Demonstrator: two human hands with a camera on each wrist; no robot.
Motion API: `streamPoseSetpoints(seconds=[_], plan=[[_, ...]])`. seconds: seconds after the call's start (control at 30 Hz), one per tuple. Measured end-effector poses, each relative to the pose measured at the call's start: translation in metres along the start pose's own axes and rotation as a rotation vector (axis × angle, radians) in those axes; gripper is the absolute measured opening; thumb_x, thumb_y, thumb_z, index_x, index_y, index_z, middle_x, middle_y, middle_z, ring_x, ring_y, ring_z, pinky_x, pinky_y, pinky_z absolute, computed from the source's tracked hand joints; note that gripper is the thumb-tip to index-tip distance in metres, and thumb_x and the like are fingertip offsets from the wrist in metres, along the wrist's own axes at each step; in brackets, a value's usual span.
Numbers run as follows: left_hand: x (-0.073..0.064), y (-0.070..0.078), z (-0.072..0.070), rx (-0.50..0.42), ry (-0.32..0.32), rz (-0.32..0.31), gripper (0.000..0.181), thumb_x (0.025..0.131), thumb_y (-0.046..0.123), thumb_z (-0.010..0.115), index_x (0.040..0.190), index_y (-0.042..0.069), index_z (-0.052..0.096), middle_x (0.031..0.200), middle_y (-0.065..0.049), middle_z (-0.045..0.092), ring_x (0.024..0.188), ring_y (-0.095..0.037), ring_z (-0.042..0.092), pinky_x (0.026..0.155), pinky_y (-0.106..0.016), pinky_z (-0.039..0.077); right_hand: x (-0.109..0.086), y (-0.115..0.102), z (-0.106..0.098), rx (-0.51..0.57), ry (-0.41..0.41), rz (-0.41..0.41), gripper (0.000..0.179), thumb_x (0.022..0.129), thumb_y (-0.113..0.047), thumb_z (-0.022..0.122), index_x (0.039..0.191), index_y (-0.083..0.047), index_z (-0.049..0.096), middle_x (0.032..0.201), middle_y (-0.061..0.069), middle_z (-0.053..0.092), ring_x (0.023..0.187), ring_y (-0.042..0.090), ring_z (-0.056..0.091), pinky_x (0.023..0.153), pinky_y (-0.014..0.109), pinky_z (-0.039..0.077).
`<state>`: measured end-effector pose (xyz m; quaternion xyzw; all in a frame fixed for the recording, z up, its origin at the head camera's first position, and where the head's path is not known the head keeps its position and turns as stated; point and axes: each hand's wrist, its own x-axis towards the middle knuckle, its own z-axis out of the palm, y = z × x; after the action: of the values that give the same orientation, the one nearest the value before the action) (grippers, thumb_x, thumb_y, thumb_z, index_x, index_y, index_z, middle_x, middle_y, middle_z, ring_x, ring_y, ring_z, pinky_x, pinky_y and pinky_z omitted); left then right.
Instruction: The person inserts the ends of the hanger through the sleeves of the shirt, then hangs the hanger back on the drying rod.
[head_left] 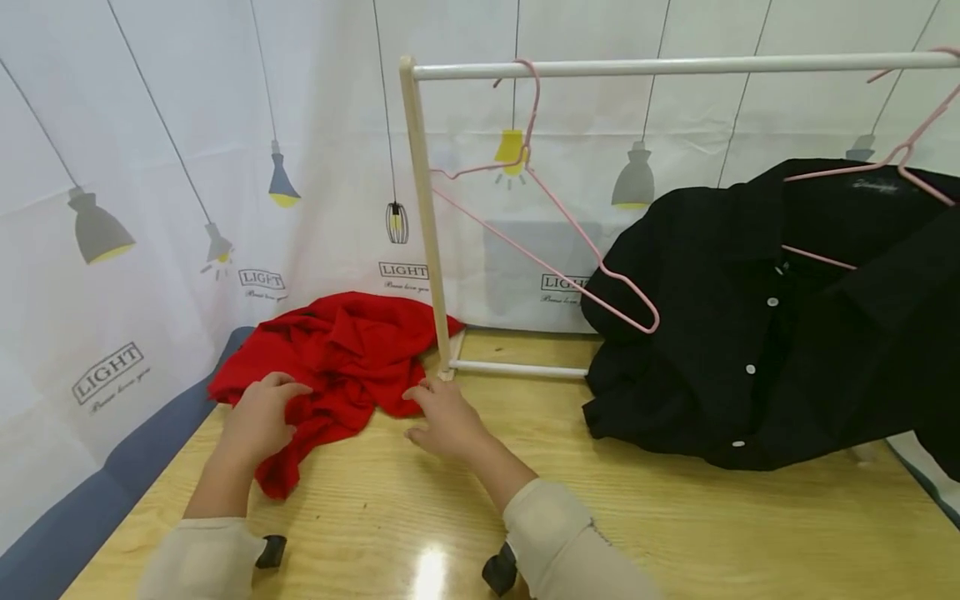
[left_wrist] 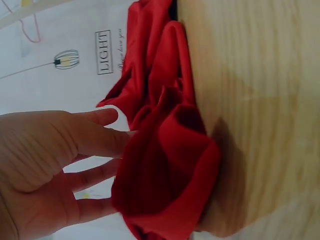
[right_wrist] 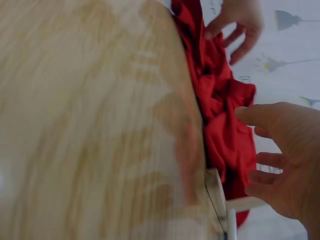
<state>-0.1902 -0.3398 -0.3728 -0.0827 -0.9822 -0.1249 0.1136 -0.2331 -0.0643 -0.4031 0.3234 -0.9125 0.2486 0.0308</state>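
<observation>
A crumpled red cloth (head_left: 337, 350), its kind hidden by the folds, lies at the table's back left. My left hand (head_left: 262, 417) is over its left side, fingers spread and slightly bent; in the left wrist view the fingertips are right at a fold of the red cloth (left_wrist: 165, 170). At the cloth's right edge is my right hand (head_left: 447, 419), thumb and fingers apart with nothing held between them. In the right wrist view, that right hand (right_wrist: 285, 150) overlaps the red cloth (right_wrist: 227, 140), near the foot of the rack.
A garment rack with a white top rail (head_left: 675, 65) and wooden post (head_left: 427, 217) stands on the wooden table (head_left: 360, 517). From it hang a bare pink hanger (head_left: 570, 217) and a black buttoned shirt (head_left: 697, 317) on another hanger. A lamp-printed white curtain (head_left: 187, 125) closes off the back.
</observation>
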Motion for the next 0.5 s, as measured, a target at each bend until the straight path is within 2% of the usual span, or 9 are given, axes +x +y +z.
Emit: streamPoseSetpoints(seconds=[0.1,0.17,0.27,0.37,0.5], plan=[[0.003,-0.007,0.010,-0.006,-0.067,0.013,0.056,0.066,-0.003,0.082,0.120,-0.001,0.066,0.121,-0.026,0.053,0.106,-0.051,0.051,0.078,-0.060,0.050,0.012,-0.012,0.013,-0.093,-0.074,0.006,0.053,0.088,-0.028,0.072,0.137,-0.018,0.055,0.148,0.011,0.040,0.133,0.032,0.039,0.098,0.039,0.046],[0.005,-0.012,0.017,-0.033,-0.107,0.021,0.056,0.066,0.001,0.085,0.119,-0.001,0.066,0.121,-0.027,0.054,0.108,-0.050,0.052,0.084,-0.059,0.049,0.017,-0.017,0.022,-0.160,-0.104,0.007,0.053,0.090,-0.029,0.069,0.140,-0.021,0.053,0.152,0.010,0.036,0.135,0.032,0.036,0.103,0.039,0.042],[0.006,-0.017,0.024,-0.064,-0.161,0.022,0.050,0.067,0.004,0.086,0.114,-0.001,0.069,0.117,-0.025,0.057,0.109,-0.046,0.054,0.090,-0.056,0.047,0.023,-0.021,0.035,-0.253,-0.137,0.000,0.051,0.091,-0.029,0.066,0.141,-0.023,0.053,0.152,0.009,0.037,0.136,0.032,0.037,0.110,0.038,0.033],[0.010,-0.020,0.024,-0.052,-0.206,0.007,0.046,0.067,0.006,0.087,0.110,0.001,0.072,0.112,-0.021,0.062,0.107,-0.042,0.056,0.091,-0.055,0.046,0.026,-0.022,0.045,-0.310,-0.176,0.006,0.048,0.094,-0.032,0.061,0.141,-0.025,0.053,0.150,0.006,0.041,0.136,0.031,0.039,0.113,0.040,0.027],[0.018,-0.020,0.021,-0.029,-0.267,-0.004,0.045,0.064,0.006,0.088,0.107,0.003,0.074,0.107,-0.018,0.065,0.104,-0.040,0.058,0.088,-0.053,0.048,0.030,-0.025,0.051,-0.351,-0.210,0.029,0.042,0.097,-0.035,0.057,0.138,-0.027,0.056,0.144,-0.001,0.047,0.131,0.025,0.043,0.112,0.041,0.028]])
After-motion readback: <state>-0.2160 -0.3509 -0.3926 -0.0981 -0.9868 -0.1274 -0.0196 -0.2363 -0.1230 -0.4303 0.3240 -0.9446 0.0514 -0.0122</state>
